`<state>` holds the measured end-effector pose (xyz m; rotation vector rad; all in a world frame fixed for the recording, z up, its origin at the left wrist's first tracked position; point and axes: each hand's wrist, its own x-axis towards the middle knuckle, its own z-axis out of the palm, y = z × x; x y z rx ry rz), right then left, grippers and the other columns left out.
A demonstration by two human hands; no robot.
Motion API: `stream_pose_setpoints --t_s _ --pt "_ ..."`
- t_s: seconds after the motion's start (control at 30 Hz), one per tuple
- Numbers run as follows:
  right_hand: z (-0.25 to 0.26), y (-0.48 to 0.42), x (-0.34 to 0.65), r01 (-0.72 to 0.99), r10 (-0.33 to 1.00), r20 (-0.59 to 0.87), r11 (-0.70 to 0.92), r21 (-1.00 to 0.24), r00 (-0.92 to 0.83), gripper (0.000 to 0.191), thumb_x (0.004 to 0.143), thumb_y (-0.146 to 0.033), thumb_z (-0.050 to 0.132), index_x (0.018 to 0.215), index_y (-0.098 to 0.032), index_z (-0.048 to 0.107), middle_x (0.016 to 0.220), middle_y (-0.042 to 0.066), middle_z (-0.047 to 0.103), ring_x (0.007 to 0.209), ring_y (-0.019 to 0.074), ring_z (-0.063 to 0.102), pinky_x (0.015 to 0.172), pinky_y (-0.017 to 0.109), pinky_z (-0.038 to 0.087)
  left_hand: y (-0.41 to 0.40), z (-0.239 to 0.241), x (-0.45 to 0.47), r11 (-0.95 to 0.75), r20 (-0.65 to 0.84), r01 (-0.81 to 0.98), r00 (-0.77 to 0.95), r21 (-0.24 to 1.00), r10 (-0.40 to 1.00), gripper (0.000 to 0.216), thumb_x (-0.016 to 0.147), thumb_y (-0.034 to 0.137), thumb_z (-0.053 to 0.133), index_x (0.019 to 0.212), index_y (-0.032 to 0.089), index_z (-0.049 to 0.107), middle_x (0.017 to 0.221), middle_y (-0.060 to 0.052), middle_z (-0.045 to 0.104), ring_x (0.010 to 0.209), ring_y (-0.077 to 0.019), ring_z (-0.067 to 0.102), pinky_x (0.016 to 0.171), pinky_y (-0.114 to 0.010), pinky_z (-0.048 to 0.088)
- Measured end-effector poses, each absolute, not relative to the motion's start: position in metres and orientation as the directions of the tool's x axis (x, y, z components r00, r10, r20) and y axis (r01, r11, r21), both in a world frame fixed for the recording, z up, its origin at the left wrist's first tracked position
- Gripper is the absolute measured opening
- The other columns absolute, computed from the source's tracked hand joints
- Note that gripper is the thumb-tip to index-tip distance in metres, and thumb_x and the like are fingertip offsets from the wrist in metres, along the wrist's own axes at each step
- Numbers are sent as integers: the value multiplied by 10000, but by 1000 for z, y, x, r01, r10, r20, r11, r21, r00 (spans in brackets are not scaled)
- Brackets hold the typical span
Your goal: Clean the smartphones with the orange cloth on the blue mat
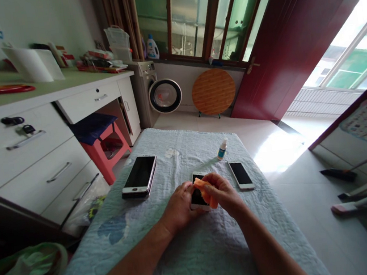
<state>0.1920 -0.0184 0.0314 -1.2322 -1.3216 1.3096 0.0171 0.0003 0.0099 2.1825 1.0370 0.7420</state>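
A white-framed smartphone (197,197) lies screen up on the quilted cloth (169,157), partly covered by both hands. My left hand (180,204) grips its left side, with the fingers at the edge. An orange cloth (213,200) is pinched in my right hand (223,192) and rests against the phone's screen. To the right lies another white smartphone (241,175), dark screen up. Behind it stands a small spray bottle (222,149) with a blue label. Toward the left, a larger phone (141,172) lies on top of another dark device.
A white desk (97,97) with drawers runs along the left, a pink stool (103,155) beneath it. Behind stand a washing machine (144,72) with its round door open and a folded round table (213,90). A dark red door (270,54) is at the right.
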Motion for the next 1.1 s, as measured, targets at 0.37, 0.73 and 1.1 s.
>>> stream_pose_setpoints --t_s 0.37,0.73,1.1 --pt "11 -11 196 359 991 104 68 -931 82 244 821 -341 573 1028 -218 613 970 33 600 668 128 629 589 254 528 -6 7 21 -533 264 516 506 671 821 639 705 487 770 1240 206 563 1189 -102 571 1100 -301 550 987 -437 442" --pt "4 -9 199 614 972 208 98 -783 110 65 823 -264 534 837 -202 542 963 31 533 730 132 595 648 255 482 -5 6 21 -531 240 557 511 638 825 627 694 484 776 1197 156 596 1214 -137 559 1138 -320 536 1012 -446 436" --pt "10 -11 200 831 966 241 59 -553 92 143 882 -253 507 789 -199 601 871 4 513 684 110 521 608 229 345 -6 9 21 -509 191 600 513 617 837 627 666 361 796 1215 142 588 1249 -144 547 1177 -314 519 1049 -434 411"
